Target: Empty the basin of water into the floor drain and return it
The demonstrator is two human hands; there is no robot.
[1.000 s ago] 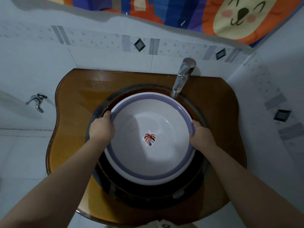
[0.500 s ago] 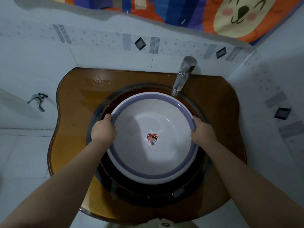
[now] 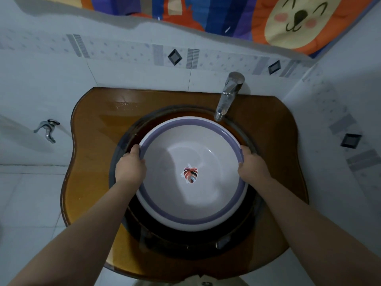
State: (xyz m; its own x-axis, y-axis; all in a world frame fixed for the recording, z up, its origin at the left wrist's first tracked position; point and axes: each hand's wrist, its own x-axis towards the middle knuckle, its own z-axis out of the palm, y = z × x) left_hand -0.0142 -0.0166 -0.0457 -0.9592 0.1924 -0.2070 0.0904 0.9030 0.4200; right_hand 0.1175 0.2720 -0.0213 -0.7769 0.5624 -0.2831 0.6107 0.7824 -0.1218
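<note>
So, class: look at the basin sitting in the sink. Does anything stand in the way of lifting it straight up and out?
Mostly no. Both the left hand and right hand already grip the basin rim, with nothing between. The one nearby obstacle is the faucet, whose spout overhangs the far-right rim; the floor drain is out of view.

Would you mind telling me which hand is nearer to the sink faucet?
Right. The right hand holds the basin rim just below the sink faucet; the left hand holds the opposite rim, farther away.
</note>
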